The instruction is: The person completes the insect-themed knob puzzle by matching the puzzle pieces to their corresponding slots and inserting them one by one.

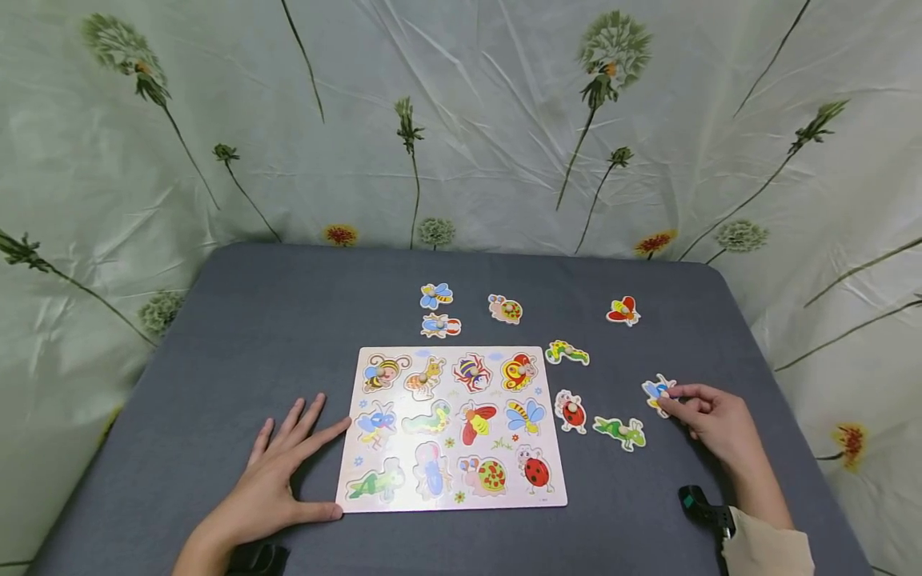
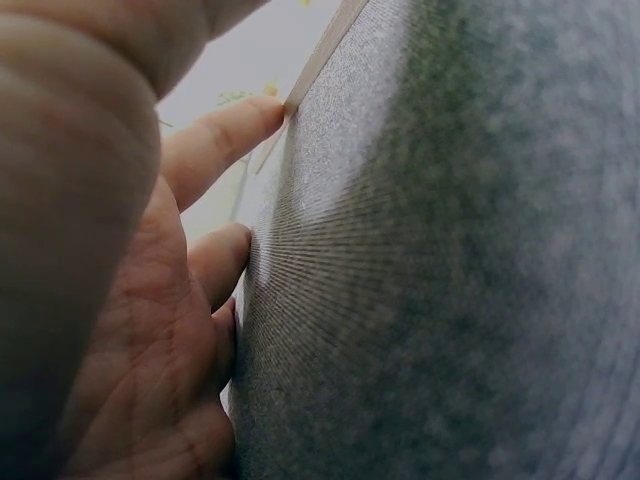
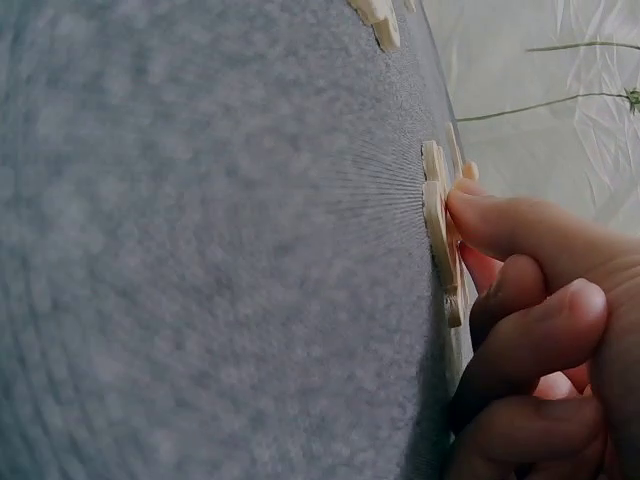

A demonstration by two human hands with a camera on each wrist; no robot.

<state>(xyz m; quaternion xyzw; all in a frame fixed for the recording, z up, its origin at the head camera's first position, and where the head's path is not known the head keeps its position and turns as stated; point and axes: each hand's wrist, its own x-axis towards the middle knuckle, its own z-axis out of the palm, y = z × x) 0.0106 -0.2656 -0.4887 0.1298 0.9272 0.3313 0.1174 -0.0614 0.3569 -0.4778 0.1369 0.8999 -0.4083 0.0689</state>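
A wooden peg puzzle board [image 1: 461, 384] printed with insects lies flat on the table. My left hand [image 1: 277, 472] is spread at its left side, with the index fingertip and thumb tip touching the board's edge. In the left wrist view, the index finger [image 2: 225, 140] meets that edge while other fingertips rest on the cloth. To the right of the board, my right hand [image 1: 713, 420] pinches a blue-and-yellow insect puzzle piece [image 1: 655, 390] between thumb and index finger. The right wrist view shows the piece [image 3: 437, 220] edge-on, close to the cloth; its knob is hidden by the fingers.
Loose pieces surround the board: a grasshopper [image 1: 621, 433], a ladybug [image 1: 571, 413], a caterpillar [image 1: 567, 353], a red-winged insect [image 1: 623, 311], a snail [image 1: 506, 310], a bee [image 1: 436, 296] and a beetle [image 1: 441, 325]. Dark cloth covers the table [image 1: 302, 312]; a floral curtain [image 1: 490, 160] hangs behind.
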